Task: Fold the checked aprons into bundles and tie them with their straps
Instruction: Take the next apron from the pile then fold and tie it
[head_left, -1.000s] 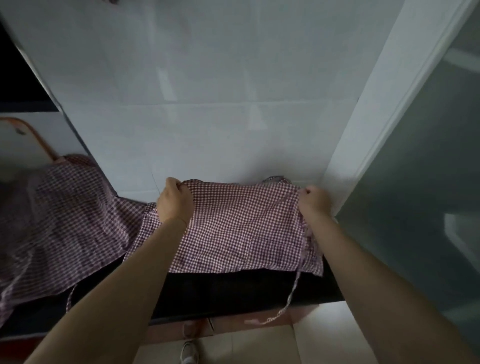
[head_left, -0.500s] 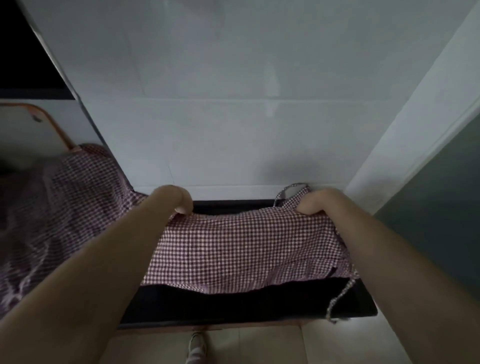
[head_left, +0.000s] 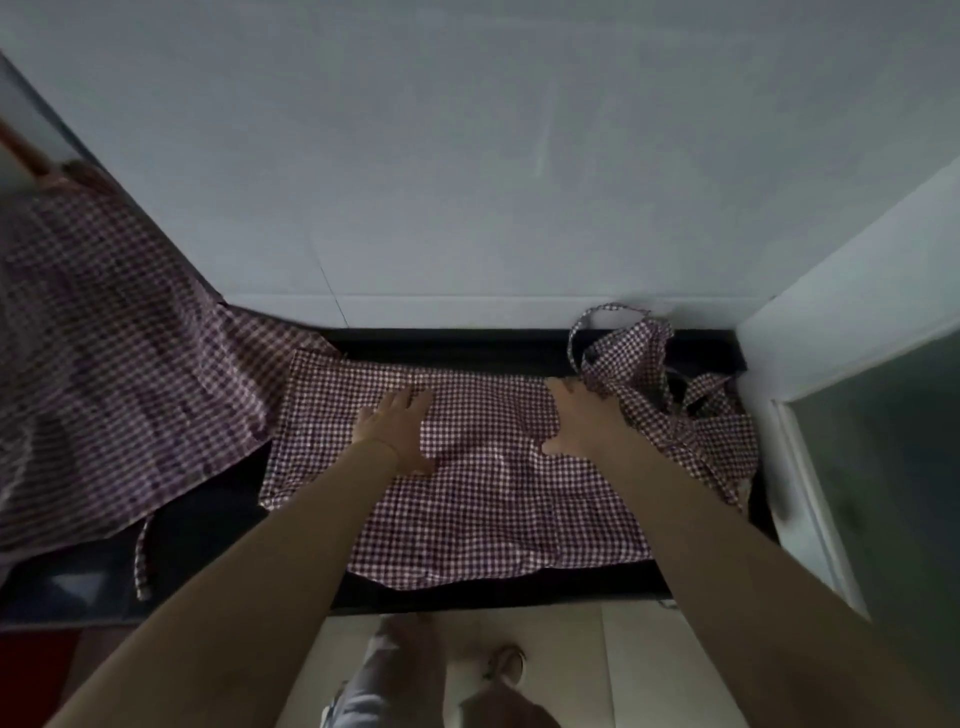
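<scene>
The far edge of the checked apron (head_left: 483, 493), pinched and lifted by both hands half a second ago, is now released and laid down on the dark counter (head_left: 519, 345). The left hand (head_left: 397, 434) is pressed flat on the cloth with its fingers straight and close together; the right hand (head_left: 582, 421) is likewise laid flat, thumb set out toward the other hand, nothing being pinched. From this it is judged that the first fold has been made and is being smoothed, so that further folding and the tying are yet to be done.

The folded panel lies directly beneath both palms and is spread from the fingertips back toward the person, its near edge at the counter's front lip. Just beyond and outward of the right fingertips, the bunched bib and neck strap (head_left: 605, 312) are heaped against the wall. Well outward of the left fingers, a second apron (head_left: 119, 374) is draped, its strap hanging over the counter's edge.
</scene>
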